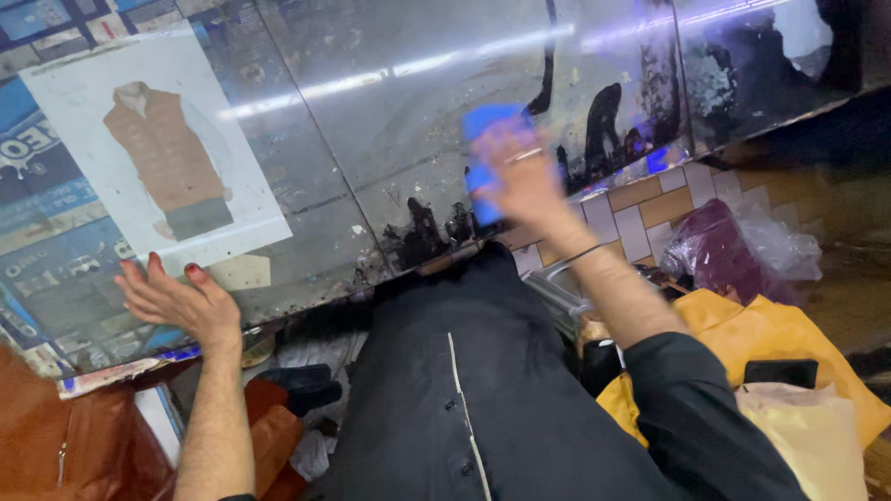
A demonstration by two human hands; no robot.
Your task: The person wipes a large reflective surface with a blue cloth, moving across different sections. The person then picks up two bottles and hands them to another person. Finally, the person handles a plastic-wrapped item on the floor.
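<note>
A long glass-topped counter [390, 121] takes up most of the scene, its surface glossy and streaked with strip-light reflections, with printed papers showing under the glass on the left and dark, ragged patches along its near edge. Under the glass lies a pale rectangular sheet [153, 148] picturing a rust-brown quilted vest. Below the counter edge hangs the person's dark, button-fronted garment [464, 390], smooth and matte. To the right sits a crumpled yellow bag [770, 339] with a soft cream one beside it, and behind them a clear, wrinkled plastic bag of maroon cloth [733, 250] against a wall of small square tiles [640, 209] in tan and white. Down at the left there is brown leathery material [65, 445] with a zip.

The right hand [524, 176] — blurred with motion — is pressed on a bright blue cloth [487, 125] lying on the glass near the counter's front edge; its fingers are spread over the cloth, a ring on one and a thin bangle at the wrist. The left hand [176, 301] rests flat at the counter's near edge just below the pale sheet, fingers wide and slightly splayed, holding nothing — the nails are painted red.
</note>
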